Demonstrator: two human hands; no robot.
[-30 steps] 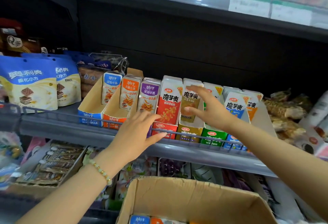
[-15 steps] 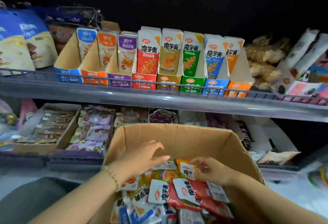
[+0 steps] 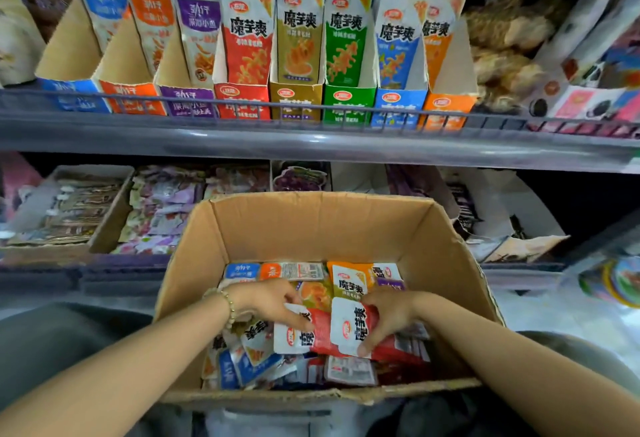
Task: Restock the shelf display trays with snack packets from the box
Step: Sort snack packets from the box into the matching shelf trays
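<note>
An open cardboard box (image 3: 263,229) sits below me, holding several loose snack packets in red, blue, orange and olive. Both hands are down inside it. My left hand (image 3: 266,301) pinches a red packet (image 3: 294,336) at its upper edge. My right hand (image 3: 388,315) grips another red-and-white packet (image 3: 348,327), thumb on its lower edge. On the shelf above stands a row of display trays (image 3: 242,97) in blue, orange, purple, red, olive, green, blue and orange, each with upright packets (image 3: 247,28).
A wire rail (image 3: 311,111) runs along the shelf front. Snack bags (image 3: 502,56) lie right of the trays. The lower shelf holds a cardboard tray (image 3: 104,229) of sachets and piles of mixed packets (image 3: 162,208).
Both hands came down from the shelf trays into the box and took hold of red packets. My view tilted down and closer to the box.
</note>
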